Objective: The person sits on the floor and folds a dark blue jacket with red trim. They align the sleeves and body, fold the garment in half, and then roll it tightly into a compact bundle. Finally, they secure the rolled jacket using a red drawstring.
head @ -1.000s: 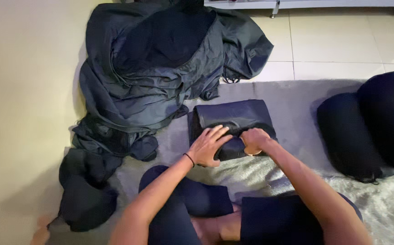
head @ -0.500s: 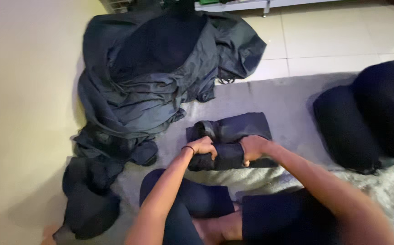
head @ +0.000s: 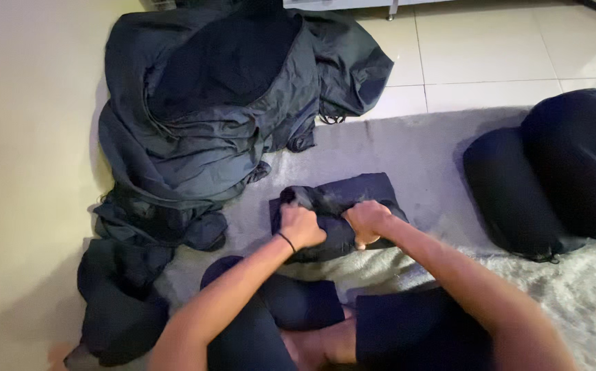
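Both hands, left hand (head: pixel 302 225) and right hand (head: pixel 366 218), fisted on folded dark garment (head: pixel 353 196), frame centre. Dark clothes pile (head: pixel 222 117) crowds upper left; grey rug (head: pixel 408 148) bare just above the garment's far edge.

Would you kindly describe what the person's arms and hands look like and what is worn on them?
Both forearms are bare, with no sleeves showing. The left hand has a thin dark band around its wrist. The right hand wears nothing visible; no gloves or rings can be made out.
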